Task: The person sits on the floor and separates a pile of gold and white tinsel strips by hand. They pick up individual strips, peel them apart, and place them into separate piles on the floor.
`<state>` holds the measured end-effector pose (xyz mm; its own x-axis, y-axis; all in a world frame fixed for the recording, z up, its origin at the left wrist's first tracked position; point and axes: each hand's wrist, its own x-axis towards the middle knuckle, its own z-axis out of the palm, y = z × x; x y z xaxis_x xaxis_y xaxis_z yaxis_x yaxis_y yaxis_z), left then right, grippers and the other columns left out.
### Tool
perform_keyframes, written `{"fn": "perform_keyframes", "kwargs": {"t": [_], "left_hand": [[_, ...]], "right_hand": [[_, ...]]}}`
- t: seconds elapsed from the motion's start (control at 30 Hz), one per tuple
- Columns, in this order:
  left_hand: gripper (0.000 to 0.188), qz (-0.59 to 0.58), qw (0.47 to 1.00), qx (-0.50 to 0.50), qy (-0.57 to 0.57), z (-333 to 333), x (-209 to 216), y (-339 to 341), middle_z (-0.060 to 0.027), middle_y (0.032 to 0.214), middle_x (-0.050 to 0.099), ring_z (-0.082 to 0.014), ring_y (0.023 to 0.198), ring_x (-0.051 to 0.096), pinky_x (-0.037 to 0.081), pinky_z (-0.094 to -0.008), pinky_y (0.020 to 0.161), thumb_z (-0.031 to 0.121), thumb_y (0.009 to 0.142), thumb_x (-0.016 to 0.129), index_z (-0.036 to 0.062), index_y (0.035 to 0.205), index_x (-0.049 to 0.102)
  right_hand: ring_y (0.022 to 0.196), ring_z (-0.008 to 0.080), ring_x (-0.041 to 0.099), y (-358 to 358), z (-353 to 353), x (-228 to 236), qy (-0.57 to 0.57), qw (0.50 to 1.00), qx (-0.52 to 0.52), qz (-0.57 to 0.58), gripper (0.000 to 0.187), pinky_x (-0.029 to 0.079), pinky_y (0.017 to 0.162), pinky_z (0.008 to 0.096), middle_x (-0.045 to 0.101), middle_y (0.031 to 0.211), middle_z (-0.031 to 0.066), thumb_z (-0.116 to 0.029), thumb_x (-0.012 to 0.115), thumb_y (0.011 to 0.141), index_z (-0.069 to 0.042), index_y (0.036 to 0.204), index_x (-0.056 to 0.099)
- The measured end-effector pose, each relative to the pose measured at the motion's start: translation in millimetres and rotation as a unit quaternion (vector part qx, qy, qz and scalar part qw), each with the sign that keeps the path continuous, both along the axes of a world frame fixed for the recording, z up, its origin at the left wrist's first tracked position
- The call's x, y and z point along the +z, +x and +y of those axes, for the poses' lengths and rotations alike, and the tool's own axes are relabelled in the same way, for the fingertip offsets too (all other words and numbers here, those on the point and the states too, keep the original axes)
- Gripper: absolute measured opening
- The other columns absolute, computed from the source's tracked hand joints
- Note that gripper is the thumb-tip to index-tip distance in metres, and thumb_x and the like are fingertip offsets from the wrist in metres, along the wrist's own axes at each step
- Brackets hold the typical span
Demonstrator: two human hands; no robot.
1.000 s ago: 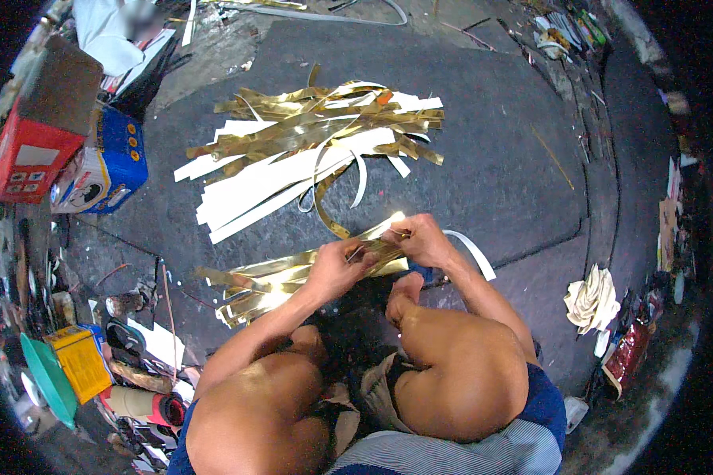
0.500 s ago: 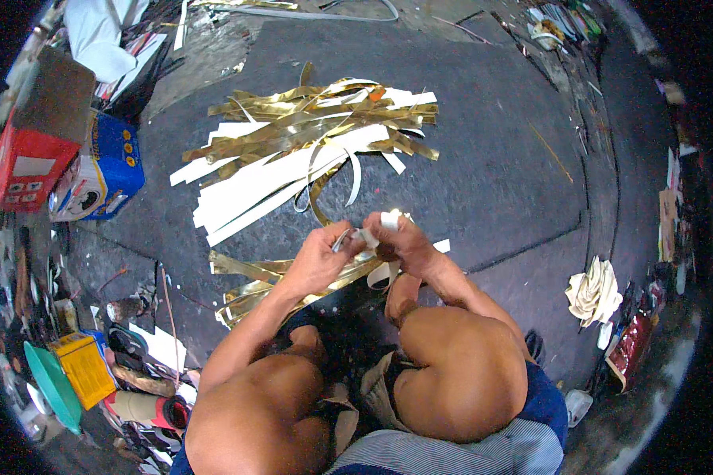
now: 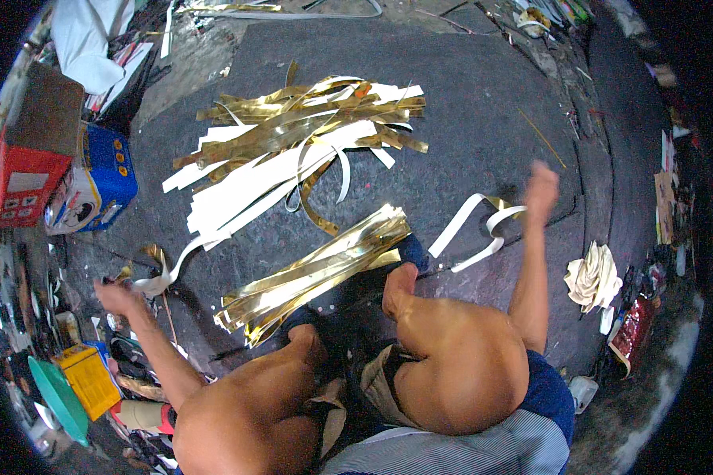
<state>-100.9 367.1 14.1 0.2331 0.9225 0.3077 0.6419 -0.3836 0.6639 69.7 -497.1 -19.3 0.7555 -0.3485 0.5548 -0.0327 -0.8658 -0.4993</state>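
Note:
My arms are spread wide apart. Far to the left, my left hand (image 3: 119,298) is closed on a white and gold strip (image 3: 160,280), which trails across the dark mat toward the pile. Out to the right, my raised right hand (image 3: 540,191) is shut in a fist; curling white strips (image 3: 491,227) with gold backs hang from it. Both hands are slightly blurred. A bundle of shiny gold strips (image 3: 325,269) lies slantwise before my feet. Beyond it spreads a loose pile of white and gold strips (image 3: 253,180).
A dark mat (image 3: 467,103) covers the floor. At the left stand a red box (image 3: 28,178) and a blue box (image 3: 107,178), with a yellow box (image 3: 87,380) and a green lid-like piece (image 3: 58,400) nearer. A crumpled cream cloth (image 3: 592,277) lies at the right.
My hands were together over the gold bundle and have swung apart, left hand leftward, right hand up and rightward, each carrying strips. The gold bundle is now uncovered.

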Motion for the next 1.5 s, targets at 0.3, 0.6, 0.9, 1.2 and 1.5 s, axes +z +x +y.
{"fn": "perform_keyframes", "kwargs": {"t": [0.3, 0.6, 0.9, 1.2, 1.5], "left_hand": [[0.029, 0.022, 0.843, -0.460, -0.279, -295, -7, 59, 0.0009, 0.065, 0.052, -0.0131, 0.060, 0.047, 0.044, -0.0309, 0.059, 0.021, 0.075, 0.079, 0.0073, 0.089, 0.057], [0.024, 0.171, 0.649, -0.677, -0.303, -371, -9, 40, -0.0144, 0.078, 0.065, -0.0317, 0.072, 0.064, 0.049, -0.0393, 0.065, 0.025, 0.079, 0.074, 0.0054, 0.082, 0.061], [0.033, 0.142, 0.644, -0.657, -0.366, -402, 16, 52, -0.0161, 0.074, 0.065, -0.0233, 0.066, 0.062, 0.048, -0.0376, 0.064, 0.036, 0.088, 0.066, 0.0033, 0.095, 0.064], [0.033, 0.000, 0.636, -0.605, -0.479, -388, 10, 70, -0.0030, 0.066, 0.050, -0.0112, 0.058, 0.047, 0.038, -0.0280, 0.050, 0.031, 0.099, 0.047, 0.0036, 0.081, 0.051], [0.032, -0.058, 0.582, -0.529, -0.615, -388, 9, 73, 0.0022, 0.067, 0.048, -0.0070, 0.056, 0.044, 0.035, -0.0229, 0.049, 0.032, 0.101, 0.045, 0.0082, 0.079, 0.050]], "right_hand": [[0.091, 0.0336, 0.063, -30, 229, -37, -0.102, 0.781, 0.459, 0.412, 0.038, 0.051, 0.076, 0.0435, 0.060, 0.099, 0.0099, -0.020, 0.068, 0.077, -0.022, 0.114, 0.065], [0.076, 0.0322, 0.063, -28, 209, -31, -0.080, 0.762, 0.523, 0.374, 0.017, 0.050, 0.067, 0.0417, 0.064, 0.081, 0.0089, -0.025, 0.069, 0.082, -0.015, 0.096, 0.072], [0.062, 0.0091, 0.056, -49, 257, 46, 0.269, 0.702, 0.439, 0.492, 0.020, 0.046, 0.058, 0.0303, 0.065, 0.068, 0.0053, -0.021, 0.072, 0.084, -0.002, 0.081, 0.068], [0.070, 0.0067, 0.060, -60, 301, 54, 0.447, 0.686, 0.403, 0.408, 0.022, 0.049, 0.064, 0.0255, 0.067, 0.076, 0.0009, -0.024, 0.063, 0.093, -0.003, 0.089, 0.067], [0.070, 0.0064, 0.059, -63, 313, 54, 0.446, 0.716, 0.397, 0.360, 0.019, 0.049, 0.064, 0.0235, 0.066, 0.078, 0.0002, -0.021, 0.065, 0.092, -0.002, 0.090, 0.065]]}}
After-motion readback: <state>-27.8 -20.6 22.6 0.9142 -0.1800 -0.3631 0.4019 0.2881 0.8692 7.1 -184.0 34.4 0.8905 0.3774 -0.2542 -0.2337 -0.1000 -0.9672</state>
